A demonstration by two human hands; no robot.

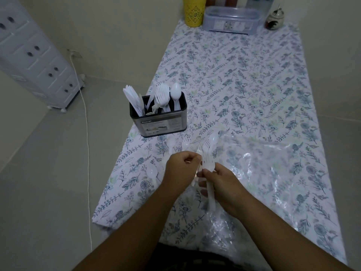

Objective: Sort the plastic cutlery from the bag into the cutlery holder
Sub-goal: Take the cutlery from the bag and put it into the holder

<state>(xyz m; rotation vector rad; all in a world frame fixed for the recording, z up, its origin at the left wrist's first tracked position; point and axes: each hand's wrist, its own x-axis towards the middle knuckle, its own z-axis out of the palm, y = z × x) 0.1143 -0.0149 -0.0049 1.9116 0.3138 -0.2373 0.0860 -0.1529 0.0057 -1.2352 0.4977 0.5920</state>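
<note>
Covering the whole table, the floral cloth (244, 79) lies smooth and matte under your hands, printed with blue-grey sprigs. Next in size, the clear plastic bag (273, 169) sprawls crinkled and glossy across the near right of it, its edge just beside your right wrist. At the far end stand a translucent lidded box (231, 21), a pierced yellow cylinder (194, 12) and a small round jar (275, 20), all well apart from your work. The cutlery holder (158, 119), a dark rectangular box with a labelled metallic face, sits near the left edge, its compartments already bristling with white knives, forks and a spoon. Your right hand (222, 184) is closed around a bundle of white forks (207, 163), tines pointing away from you. Your left hand (181, 166) pinches at the same bundle. Loose pieces (172, 142) lie on the cloth between your hands and the holder.
</note>
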